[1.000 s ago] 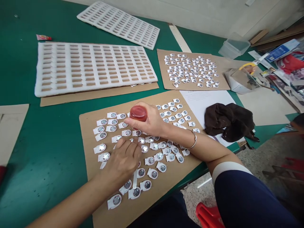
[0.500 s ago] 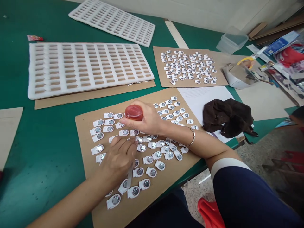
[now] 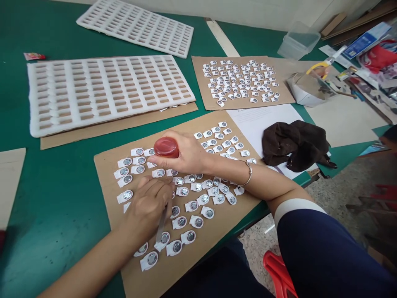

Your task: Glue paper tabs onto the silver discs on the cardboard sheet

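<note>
My right hand (image 3: 186,153) is closed around a tool with a rounded, glossy red handle (image 3: 166,147); its lower end is hidden beneath the hand. Just below it, my left hand (image 3: 151,198) rests low over the cardboard sheet (image 3: 107,182), fingers curled on a thin flat metal strip (image 3: 161,225), possibly tweezers, that sticks out toward me. Around both hands lie several small white tabs with round silver metal discs (image 3: 149,260), spread in loose rows. What sits right under the fingertips cannot be made out.
Behind the cardboard lies a white foam tray (image 3: 82,101) with slots, and another foam tray (image 3: 136,25) farther back. A second cardboard sheet (image 3: 287,87) bears more tabs. Dark brown cloth (image 3: 294,145) covers part of a paper (image 3: 248,124). Scissors (image 3: 319,68) rest in a small box (image 3: 305,93).
The view has shifted slightly. Both hands keep their grips and stay close together, having drifted a little left. The near end of the metal strip has swung left.
</note>
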`<state>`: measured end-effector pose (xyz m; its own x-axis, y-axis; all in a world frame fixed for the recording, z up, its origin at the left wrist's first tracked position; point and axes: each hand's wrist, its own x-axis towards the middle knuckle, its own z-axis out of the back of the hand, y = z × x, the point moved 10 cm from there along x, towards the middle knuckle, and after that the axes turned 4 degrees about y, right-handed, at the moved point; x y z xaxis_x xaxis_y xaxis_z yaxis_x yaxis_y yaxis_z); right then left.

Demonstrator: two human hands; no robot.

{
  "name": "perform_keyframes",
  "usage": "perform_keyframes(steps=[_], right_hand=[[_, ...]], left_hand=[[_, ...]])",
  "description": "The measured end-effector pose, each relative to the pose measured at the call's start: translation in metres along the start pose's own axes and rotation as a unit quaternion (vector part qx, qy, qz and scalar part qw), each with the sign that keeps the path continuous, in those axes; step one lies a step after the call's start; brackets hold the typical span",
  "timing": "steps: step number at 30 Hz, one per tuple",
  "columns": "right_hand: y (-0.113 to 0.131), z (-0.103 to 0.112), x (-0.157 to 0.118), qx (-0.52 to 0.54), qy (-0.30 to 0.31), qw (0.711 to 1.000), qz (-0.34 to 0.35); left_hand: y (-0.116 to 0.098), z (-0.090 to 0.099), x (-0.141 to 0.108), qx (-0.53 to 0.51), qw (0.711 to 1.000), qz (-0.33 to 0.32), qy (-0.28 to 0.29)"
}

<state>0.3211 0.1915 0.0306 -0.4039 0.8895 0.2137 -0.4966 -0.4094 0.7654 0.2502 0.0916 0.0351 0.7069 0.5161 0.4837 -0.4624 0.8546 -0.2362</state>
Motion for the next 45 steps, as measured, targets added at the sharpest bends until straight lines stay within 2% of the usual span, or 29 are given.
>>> perform_keyframes(steps=[10, 14, 17, 19, 22, 24, 26, 30, 37, 45], right_hand=[[0.006, 0.0, 0.0, -0.015, 0.014, 1.0, 0.015], [0.006, -0.002, 0.003, -0.023, 0.024, 0.999, 0.009], [0.006, -0.003, 0.008, -0.027, 0.034, 0.999, 0.0], [0.005, 0.0, 0.008, -0.021, 0.037, 0.999, -0.013], [0.001, 0.007, 0.001, 0.002, 0.023, 0.999, -0.04], [-0.001, 0.014, -0.009, 0.027, -0.01, 0.998, -0.047], [-0.006, 0.022, -0.022, 0.056, -0.052, 0.995, -0.058], [-0.02, 0.026, -0.046, 0.094, -0.105, 0.986, -0.089], [-0.01, 0.043, -0.062, 0.1, -0.194, 0.975, -0.025], [-0.01, 0.042, -0.064, 0.089, -0.197, 0.976, -0.019]], left_hand=[[0.007, -0.004, -0.003, -0.008, 1.0, 0.021, 0.007], [0.016, -0.005, 0.001, -0.018, 0.997, 0.064, 0.028], [0.031, -0.004, 0.006, -0.058, 0.99, 0.119, 0.049], [0.047, -0.01, 0.007, -0.098, 0.975, 0.177, 0.093], [0.075, -0.023, 0.001, -0.176, 0.924, 0.301, 0.16], [0.089, -0.029, -0.005, -0.217, 0.885, 0.372, 0.18], [0.096, -0.032, -0.009, -0.241, 0.861, 0.409, 0.185], [0.099, -0.034, -0.012, -0.256, 0.846, 0.431, 0.182], [0.103, -0.036, -0.02, -0.281, 0.822, 0.466, 0.169], [0.103, -0.037, -0.021, -0.269, 0.835, 0.448, 0.172]])
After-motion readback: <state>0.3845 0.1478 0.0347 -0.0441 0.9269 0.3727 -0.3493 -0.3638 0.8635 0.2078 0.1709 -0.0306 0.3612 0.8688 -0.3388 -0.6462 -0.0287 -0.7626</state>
